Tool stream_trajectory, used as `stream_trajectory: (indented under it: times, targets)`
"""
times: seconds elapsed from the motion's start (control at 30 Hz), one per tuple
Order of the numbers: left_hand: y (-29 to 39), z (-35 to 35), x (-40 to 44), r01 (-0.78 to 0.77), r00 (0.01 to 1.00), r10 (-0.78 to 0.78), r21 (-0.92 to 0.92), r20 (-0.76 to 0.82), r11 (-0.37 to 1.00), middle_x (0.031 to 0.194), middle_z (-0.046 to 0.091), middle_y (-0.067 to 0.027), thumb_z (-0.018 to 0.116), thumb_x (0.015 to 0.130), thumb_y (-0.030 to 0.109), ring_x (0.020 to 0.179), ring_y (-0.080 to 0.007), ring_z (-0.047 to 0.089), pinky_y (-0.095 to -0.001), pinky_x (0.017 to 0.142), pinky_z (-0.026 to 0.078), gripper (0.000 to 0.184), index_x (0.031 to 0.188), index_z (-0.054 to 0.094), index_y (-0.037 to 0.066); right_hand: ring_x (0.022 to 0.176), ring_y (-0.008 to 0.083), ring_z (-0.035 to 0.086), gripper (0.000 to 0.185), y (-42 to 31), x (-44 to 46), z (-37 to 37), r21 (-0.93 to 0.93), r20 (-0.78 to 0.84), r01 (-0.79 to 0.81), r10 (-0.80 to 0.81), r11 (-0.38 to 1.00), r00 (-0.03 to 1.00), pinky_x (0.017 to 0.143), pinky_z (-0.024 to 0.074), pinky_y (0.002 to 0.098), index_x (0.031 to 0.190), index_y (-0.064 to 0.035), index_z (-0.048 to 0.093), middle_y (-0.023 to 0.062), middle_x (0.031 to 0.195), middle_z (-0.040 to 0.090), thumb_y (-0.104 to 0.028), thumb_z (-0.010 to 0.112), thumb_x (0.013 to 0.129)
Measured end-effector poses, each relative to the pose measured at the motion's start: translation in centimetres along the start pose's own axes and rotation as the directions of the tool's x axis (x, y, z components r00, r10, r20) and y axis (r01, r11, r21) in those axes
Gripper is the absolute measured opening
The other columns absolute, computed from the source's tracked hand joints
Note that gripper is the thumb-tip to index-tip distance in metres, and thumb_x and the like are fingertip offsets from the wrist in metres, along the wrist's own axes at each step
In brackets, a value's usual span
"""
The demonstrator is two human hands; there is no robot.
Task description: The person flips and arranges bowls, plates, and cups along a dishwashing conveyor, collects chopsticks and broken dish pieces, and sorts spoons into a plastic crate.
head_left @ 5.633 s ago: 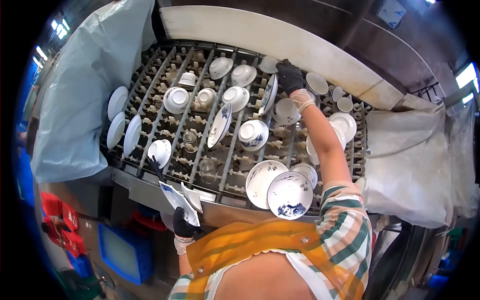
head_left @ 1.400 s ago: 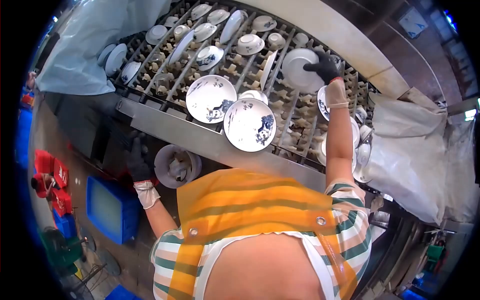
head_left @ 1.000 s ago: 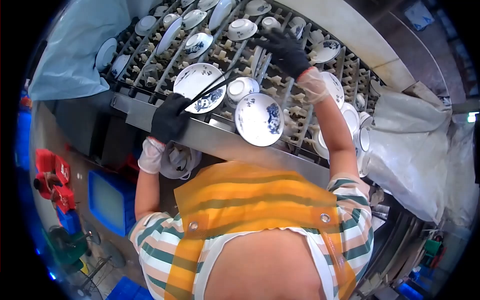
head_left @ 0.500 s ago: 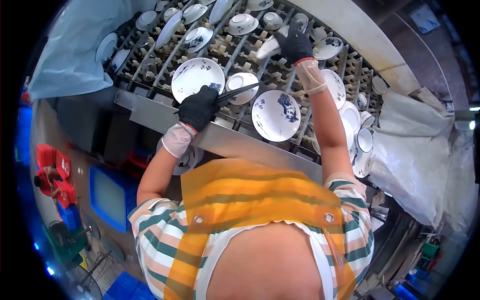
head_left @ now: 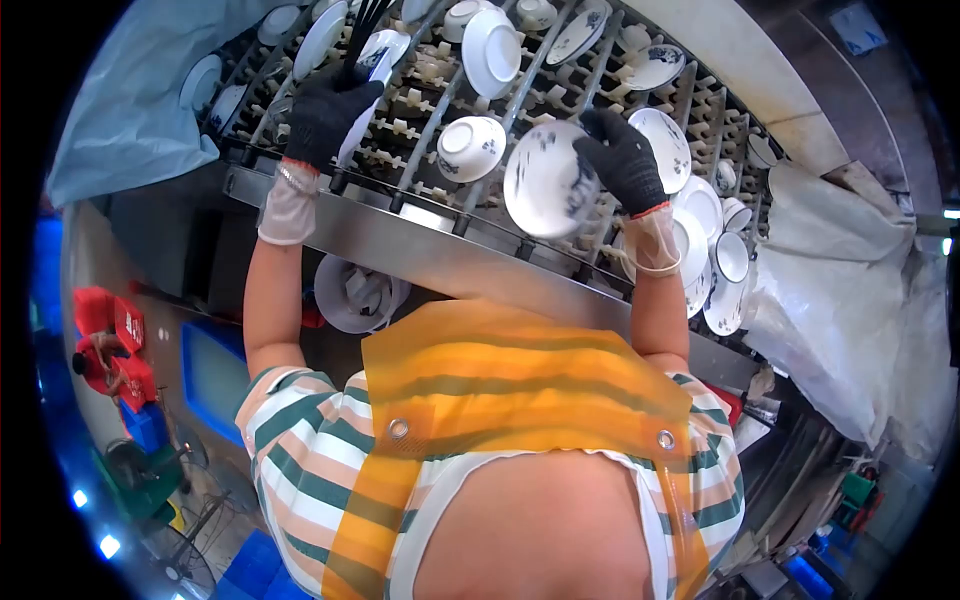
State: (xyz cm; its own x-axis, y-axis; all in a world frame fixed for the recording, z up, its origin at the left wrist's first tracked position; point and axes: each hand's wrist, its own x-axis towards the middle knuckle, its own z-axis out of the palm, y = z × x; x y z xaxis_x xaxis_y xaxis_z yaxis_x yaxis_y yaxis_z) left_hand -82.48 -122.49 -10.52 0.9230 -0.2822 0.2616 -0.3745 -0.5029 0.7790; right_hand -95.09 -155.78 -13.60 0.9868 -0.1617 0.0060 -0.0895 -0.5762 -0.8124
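Observation:
My left hand [head_left: 330, 118], in a black glove, is closed around several thin black chopsticks [head_left: 368, 25] pointing up and away. Right beside its fingers a white plate [head_left: 358, 132] stands nearly edge-on in the rack; whether the hand also grips it, I cannot tell. My right hand [head_left: 628, 165], gloved in black too, has its fingers at the right rim of a white plate with a blue pattern [head_left: 540, 180], which is smeared by motion. Between the hands a small white bowl [head_left: 470, 148] lies upside down on the pegged rack [head_left: 415, 110].
More dishes stand on the rack, including a white dish [head_left: 492, 55]. Plates and bowls [head_left: 700, 205] cluster at the right. A metal ledge [head_left: 420, 255] runs along the front, above a bucket [head_left: 340, 300]. Plastic sheets [head_left: 140, 110] hang at both sides.
My left hand has moved left and away with the chopsticks; the plate beside it is now tilted edge-on. My right hand has come back toward me to the patterned plate, which has shifted and blurred.

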Motion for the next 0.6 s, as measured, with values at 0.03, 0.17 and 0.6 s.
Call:
stream_trajectory:
  times: [0.03,0.17,0.6]
  targets:
    - [-0.9,0.9,0.7,-0.068,0.997,0.069,0.033,-0.027,0.997,0.078,0.067,-0.0103,0.070,0.074,0.021,0.067,-0.0185,0.061,-0.0299,0.066,0.047,0.026,0.089,0.064,0.000,0.072,0.0173,0.063,0.035,-1.7,-0.4,-0.4,0.242,-0.011,-0.071,0.076,0.968,0.997,0.058,0.0499,0.0301,0.109,-0.0029,0.058,0.0110,0.082,0.064,-0.018,0.063,0.077]
    - [-1.3,1.8,3.3,-0.208,0.975,0.221,0.225,-0.032,0.952,0.079,0.066,-0.0150,0.067,0.075,0.025,0.072,-0.0244,0.063,-0.0317,0.069,0.047,0.029,0.090,0.065,0.000,0.075,0.0167,0.062,0.044,2.6,2.1,-2.5,0.052,-0.183,0.078,-0.068,0.996,0.981,0.064,0.0491,0.0288,0.117,-0.0002,0.053,0.0115,0.091,0.062,-0.025,0.063,0.082]
    - [-1.7,3.6,4.2,-0.106,0.994,0.101,0.160,0.042,0.981,0.085,0.067,-0.0138,0.067,0.075,0.030,0.073,-0.0236,0.063,-0.0330,0.069,0.046,0.038,0.097,0.064,0.000,0.080,0.0202,0.063,0.039,12.0,4.7,-8.0,-0.147,-0.374,0.008,-0.063,0.989,0.925,0.073,0.0484,0.0298,0.107,-0.0010,0.061,0.0131,0.092,0.067,-0.024,0.065,0.076]
